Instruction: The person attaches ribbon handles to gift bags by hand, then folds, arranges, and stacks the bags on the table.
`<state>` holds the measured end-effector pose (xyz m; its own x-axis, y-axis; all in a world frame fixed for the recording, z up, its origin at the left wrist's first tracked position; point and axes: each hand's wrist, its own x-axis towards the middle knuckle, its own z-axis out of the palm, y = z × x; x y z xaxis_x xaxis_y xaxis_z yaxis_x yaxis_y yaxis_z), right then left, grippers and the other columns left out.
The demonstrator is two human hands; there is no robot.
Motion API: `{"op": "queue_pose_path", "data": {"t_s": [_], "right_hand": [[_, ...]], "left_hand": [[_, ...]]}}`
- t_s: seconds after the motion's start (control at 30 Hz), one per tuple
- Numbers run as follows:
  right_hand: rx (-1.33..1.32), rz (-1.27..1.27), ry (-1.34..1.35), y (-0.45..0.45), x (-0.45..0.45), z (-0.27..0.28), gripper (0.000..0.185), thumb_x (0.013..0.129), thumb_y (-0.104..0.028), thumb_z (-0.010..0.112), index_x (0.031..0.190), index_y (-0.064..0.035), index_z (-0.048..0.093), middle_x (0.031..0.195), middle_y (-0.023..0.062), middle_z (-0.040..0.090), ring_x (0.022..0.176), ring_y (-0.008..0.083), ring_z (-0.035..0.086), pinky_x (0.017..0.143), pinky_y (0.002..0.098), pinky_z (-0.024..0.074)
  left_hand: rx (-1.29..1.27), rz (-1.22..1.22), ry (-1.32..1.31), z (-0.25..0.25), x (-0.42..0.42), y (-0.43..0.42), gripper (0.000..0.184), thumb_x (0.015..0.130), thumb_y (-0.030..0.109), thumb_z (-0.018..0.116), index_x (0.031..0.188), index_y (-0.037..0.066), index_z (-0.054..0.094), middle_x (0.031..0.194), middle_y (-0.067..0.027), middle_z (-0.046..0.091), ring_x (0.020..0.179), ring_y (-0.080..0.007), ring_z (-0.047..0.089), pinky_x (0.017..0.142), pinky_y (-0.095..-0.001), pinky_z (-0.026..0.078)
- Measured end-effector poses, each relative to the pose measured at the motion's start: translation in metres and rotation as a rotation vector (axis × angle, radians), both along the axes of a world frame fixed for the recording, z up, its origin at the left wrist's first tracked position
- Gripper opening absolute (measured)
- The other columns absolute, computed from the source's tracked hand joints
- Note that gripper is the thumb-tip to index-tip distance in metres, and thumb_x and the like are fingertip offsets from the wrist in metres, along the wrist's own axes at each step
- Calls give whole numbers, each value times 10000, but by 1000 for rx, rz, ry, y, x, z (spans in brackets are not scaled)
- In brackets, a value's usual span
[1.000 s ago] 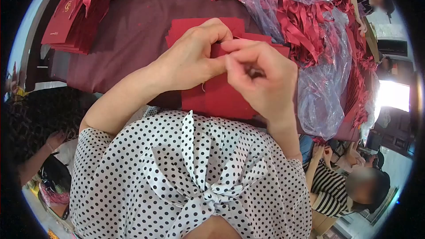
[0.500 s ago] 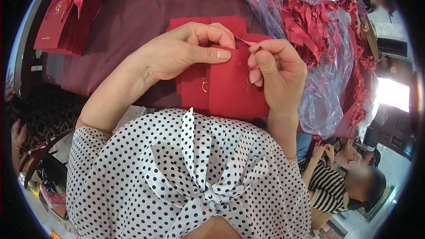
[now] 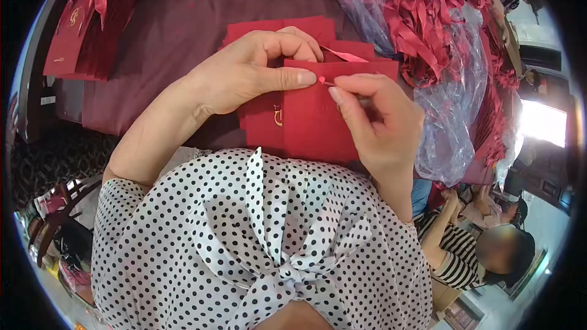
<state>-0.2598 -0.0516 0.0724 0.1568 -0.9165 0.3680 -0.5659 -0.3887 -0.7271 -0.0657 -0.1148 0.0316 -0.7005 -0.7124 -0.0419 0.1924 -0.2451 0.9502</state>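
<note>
My left hand (image 3: 260, 70) is closed on the top edge of a red paper bag (image 3: 330, 122), thumb in front and fingers behind. A small pink ribbon tip (image 3: 322, 79) shows on the bag's front, just right of my left thumb. Beside it, the thumb and forefinger of my right hand (image 3: 379, 113) pinch something thin, too small to name. Behind the bag's top edge runs a strip of red ribbon (image 3: 347, 56). More red bags (image 3: 260, 113) with gold print lie under and beside this one.
Bags with ribbon handles (image 3: 76, 40) stand at the table's far left. On the right, a clear plastic bag (image 3: 446, 134) lies among many loose red ribbons (image 3: 422, 30). A dark red cloth (image 3: 189, 18) covers the table. Another person in a striped top (image 3: 455, 247) sits at lower right.
My right hand has moved from the bag's top edge down to its front, and the pink ribbon tip now shows there. My left hand keeps its hold.
</note>
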Motion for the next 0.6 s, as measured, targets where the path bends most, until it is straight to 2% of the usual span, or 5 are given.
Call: {"op": "queue_pose_path", "data": {"t_s": [0.13, 0.23, 0.37, 0.57, 0.6], "right_hand": [[56, 7, 27, 2, 0, 3, 80, 808, -34, 685, 867, -28, 632, 786, 82, 610, 618, 170, 584, 553, 264, 466], [40, 83, -26, -4, -4, 2, 68, 859, -20, 625, 900, -12, 572, 943, 97, 606, 596, 135, 556, 564, 268, 467], [255, 93, -188, -8, -4, 2, 77, 899, -40, 586, 949, -8, 536, 976, 99, 603, 620, 110, 548, 592, 244, 464], [166, 127, -203, -12, -6, -7, 64, 908, -48, 575, 943, -9, 537, 971, 88, 603, 614, 100, 543, 588, 243, 461], [164, 126, -202, -12, -6, -7, 64, 908, -48, 575, 943, -9, 537, 971, 88, 603, 614, 100, 543, 588, 243, 461]], "left_hand": [[2, -66, 65, -1, 3, -1, 158, 828, 158, 689, 842, 53, 571, 1120, -29, 475, 1045, -110, 435, 936, -245, 309], [-48, -64, 34, -1, 3, 0, 139, 836, 147, 682, 841, 66, 568, 1147, -26, 474, 1070, -106, 437, 948, -245, 310], [180, -29, 132, 0, -1, 2, 96, 847, 126, 670, 867, 73, 593, 1165, -25, 488, 1098, -110, 449, 972, -253, 315], [239, -30, 237, -9, -2, 1, 100, 855, 106, 661, 946, 69, 642, 1154, -26, 515, 1102, -128, 479, 987, -262, 326], [217, -27, 231, -10, -3, 1, 105, 868, 98, 647, 963, 53, 637, 1113, -3, 527, 1058, -97, 486, 958, -238, 354]]}}
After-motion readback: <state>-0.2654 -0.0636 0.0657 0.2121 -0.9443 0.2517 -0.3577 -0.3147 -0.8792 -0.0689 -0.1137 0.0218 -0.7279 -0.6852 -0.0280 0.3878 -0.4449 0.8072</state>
